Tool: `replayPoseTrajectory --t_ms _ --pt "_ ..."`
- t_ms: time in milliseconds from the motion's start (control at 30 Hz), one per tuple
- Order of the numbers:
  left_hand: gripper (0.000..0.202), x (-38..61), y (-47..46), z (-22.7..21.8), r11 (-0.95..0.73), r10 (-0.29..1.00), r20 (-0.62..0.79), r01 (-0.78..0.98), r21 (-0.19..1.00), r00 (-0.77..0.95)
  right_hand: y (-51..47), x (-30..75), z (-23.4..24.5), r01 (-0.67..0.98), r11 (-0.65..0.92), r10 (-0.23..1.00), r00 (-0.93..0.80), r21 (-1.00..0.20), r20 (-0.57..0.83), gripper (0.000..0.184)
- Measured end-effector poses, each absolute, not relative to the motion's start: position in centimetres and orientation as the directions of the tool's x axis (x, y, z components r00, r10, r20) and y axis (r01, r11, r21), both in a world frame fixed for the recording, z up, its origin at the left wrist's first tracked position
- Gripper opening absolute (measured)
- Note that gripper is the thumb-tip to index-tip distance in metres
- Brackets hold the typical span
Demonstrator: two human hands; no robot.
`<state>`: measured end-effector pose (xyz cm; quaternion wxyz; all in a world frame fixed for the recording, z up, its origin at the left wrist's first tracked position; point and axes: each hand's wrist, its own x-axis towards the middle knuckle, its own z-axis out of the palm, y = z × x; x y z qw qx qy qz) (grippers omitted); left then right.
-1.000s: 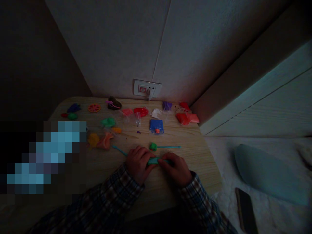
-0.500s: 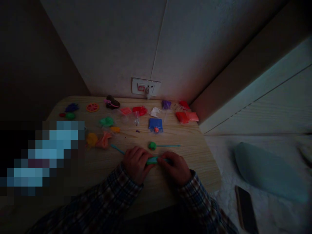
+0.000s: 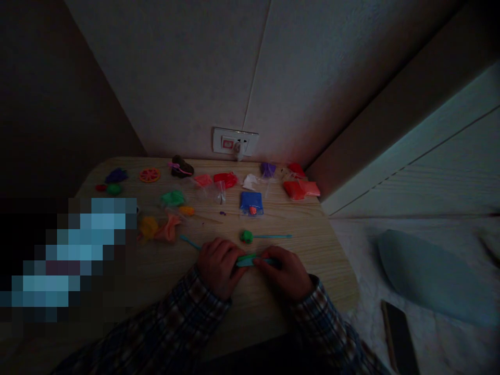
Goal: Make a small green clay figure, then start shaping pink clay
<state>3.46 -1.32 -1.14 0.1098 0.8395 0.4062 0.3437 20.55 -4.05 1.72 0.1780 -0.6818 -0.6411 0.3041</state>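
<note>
Left hand (image 3: 221, 268): fingers curled, thumb and forefinger pinching the near end of a green strip (image 3: 247, 257). Right hand (image 3: 284, 272): thumb and forefinger pinching a flat teal tool (image 3: 245, 263), its blade lying against the strip, between the two hands, low over the surface (image 3: 328, 260).

Teal rod (image 3: 189, 241): one end showing beyond the left hand; the rest hidden.

Green ball (image 3: 246, 237): just beyond the hands, red at its lower edge; thin teal stick (image 3: 273, 236) running rightward from it.

Blue packet (image 3: 251, 202): farther back, with a coral lump (image 3: 253, 210) at its near edge. Purple crumb (image 3: 222, 213): left of the packet.

Back row, left to right: orange disc (image 3: 150, 175); brown lump (image 3: 182, 166) with a pink strip across it; red lump (image 3: 225, 180); white scrap (image 3: 250, 181); purple packet (image 3: 268, 170); red packet (image 3: 294, 190), touching a pink one.

Left side: green lump (image 3: 173, 197); orange piece (image 3: 186, 210); yellow lump (image 3: 148, 227); peach lump (image 3: 169, 229), beside the yellow.

Wall: socket plate (image 3: 235, 141).

Right, on white bedding (image 3: 361, 338): dark phone (image 3: 400, 336).
</note>
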Motion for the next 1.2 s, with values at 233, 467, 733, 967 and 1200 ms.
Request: replayPoseTrajectory --t_ms 233,467,733,967,1200 --pt "0.02 3.39 -1.25 -0.96 -0.661 0.746 0.491 0.594 0.459 0.45 -4.05 20.61 1.72 0.757 -0.101 0.984 -0.018 -0.645 -0.175 0.025" --pt "0.025 3.55 -1.52 -1.57 -0.637 0.765 0.499 0.595 0.49 0.408 -4.0 20.61 1.6 0.741 -0.141 0.979 0.004 -0.656 -0.206 0.028" --pt "0.02 3.64 -1.4 -1.57 -0.639 0.762 0.508 0.59 0.494 0.401 -3.93 20.54 1.76 0.74 -0.138 0.979 0.003 -0.659 -0.201 0.028" --pt "0.014 3.3 -1.4 -1.43 -0.625 0.781 0.424 0.603 0.496 0.459 -3.88 20.19 1.76 0.749 -0.156 0.98 0.036 -0.644 -0.196 0.026" --pt "0.017 3.53 -1.37 -1.65 -0.651 0.752 0.51 0.591 0.476 0.418 -4.05 20.99 1.68 0.701 -0.134 0.984 0.011 -0.7 -0.177 0.029"
